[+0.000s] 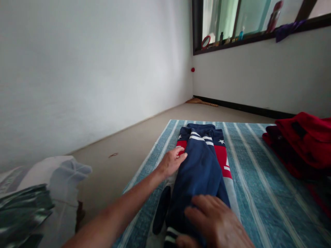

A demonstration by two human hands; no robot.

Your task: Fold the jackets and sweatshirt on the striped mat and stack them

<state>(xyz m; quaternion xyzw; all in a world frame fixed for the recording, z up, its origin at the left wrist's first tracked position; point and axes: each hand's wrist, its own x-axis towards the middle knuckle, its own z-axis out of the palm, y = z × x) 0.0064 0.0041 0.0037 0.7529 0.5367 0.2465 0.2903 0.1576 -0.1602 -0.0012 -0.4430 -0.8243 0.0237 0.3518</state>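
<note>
Straight in over the navy, red and grey garment now, laid lengthwise on the striped cloth, well apart from the pile of red clothes. Up at the red panel with the left grip, open, thumb spread from the fingers, seemingly without any fabric pinched. Lower down and nearer, over the navy fabric with the right grip, fingers bent and blurred; can't tell whether closed on the fabric or just pressing.

Careful here: likely best to stay light at the left edge, just enough weight to pin the layers without dragging the red panel sideways. Press flat with the palm, never dig in with the fingertips, for fear of bunching soft fabric like this. Work the right grip in long, slow strokes along the length, away from the pinned edge, easing creases out rather than pushing them underneath. Watch the upper white bands, a handy guide for spotting twist. Mind the dark oval strip by the left forearm, easily snagged by a low wrist. Lift clear before shifting, then set down again gently
</note>
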